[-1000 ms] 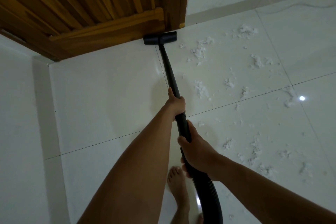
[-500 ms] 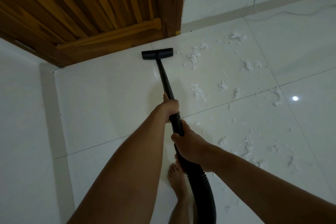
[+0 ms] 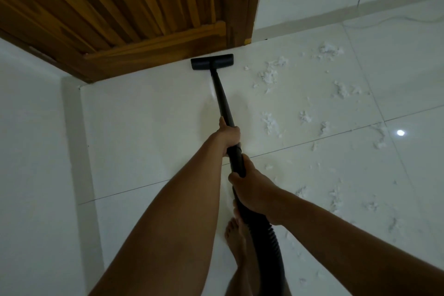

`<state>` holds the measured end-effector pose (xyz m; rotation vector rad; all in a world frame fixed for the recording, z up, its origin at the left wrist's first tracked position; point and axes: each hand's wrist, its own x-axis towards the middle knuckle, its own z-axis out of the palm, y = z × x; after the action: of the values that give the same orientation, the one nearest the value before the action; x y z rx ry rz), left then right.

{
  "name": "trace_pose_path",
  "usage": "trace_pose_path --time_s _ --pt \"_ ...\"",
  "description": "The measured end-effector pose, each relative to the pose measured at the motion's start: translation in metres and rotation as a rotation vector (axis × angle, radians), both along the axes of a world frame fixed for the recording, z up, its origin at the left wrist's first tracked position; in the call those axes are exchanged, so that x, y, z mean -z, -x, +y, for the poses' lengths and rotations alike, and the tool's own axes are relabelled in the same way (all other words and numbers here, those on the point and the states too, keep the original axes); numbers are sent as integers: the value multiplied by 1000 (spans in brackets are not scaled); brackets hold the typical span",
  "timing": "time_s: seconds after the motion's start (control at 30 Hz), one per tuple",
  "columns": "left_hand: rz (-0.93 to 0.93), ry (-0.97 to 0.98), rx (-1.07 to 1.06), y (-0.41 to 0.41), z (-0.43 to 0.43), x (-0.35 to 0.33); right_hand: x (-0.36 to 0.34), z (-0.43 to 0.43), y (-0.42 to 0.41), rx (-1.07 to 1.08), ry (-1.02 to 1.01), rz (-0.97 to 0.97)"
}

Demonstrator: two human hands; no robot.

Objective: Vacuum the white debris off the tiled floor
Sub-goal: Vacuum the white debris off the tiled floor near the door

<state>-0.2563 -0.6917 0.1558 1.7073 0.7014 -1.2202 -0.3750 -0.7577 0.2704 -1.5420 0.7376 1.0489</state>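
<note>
Debris: white fluffy scraps [image 3: 270, 77] lie scattered over the tiled floor [image 3: 144, 127], all to the right of the wand, from near the door [image 3: 120, 7] down to beside the right forearm. They look very light and loose, and would probably drift if shoved.
Vacuum head: the black head [image 3: 212, 62] sits flat on the floor just beside the foot of the door, left of the nearest scraps and not touching them.
Wand: the thin black tube [image 3: 222, 98] looks stiff and smooth. It is likely light, though it could twist in a slack palm.
Hose: the ribbed hose [image 3: 266, 243] is soft and bendy. It trails down past a bare foot [image 3: 236, 238].
Left grip: the left grip [image 3: 229, 136] has its fingers wrapped round the wand, forward of the other.
Right grip: the right grip [image 3: 254, 191] is curled round the wand's lower end, where the hose begins.
Best hold: two spaced holds on the stiff tube, not the hose, should steer the head well.
Risk: the hose may snag the foot.
</note>
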Motion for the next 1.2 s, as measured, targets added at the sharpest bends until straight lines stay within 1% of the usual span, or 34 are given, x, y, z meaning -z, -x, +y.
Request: trace_pose_path --time_s 0.13,0.37,0.67,0.87,1.2 --pt "4 -8 -10 -13 0 4 3 0 -12 15 -25 12" --pt "-1 -6 -8 -18 -3 2 -3 -6 -19 -21 11 -3" --pt "42 -42 26 17 1 -27 -31 -4 7 -67 -16 34" --pt "34 -45 27 26 14 -31 -34 9 16 10 -67 82" --pt "5 -46 30 -3 23 -15 -17 20 -9 40 -67 90"
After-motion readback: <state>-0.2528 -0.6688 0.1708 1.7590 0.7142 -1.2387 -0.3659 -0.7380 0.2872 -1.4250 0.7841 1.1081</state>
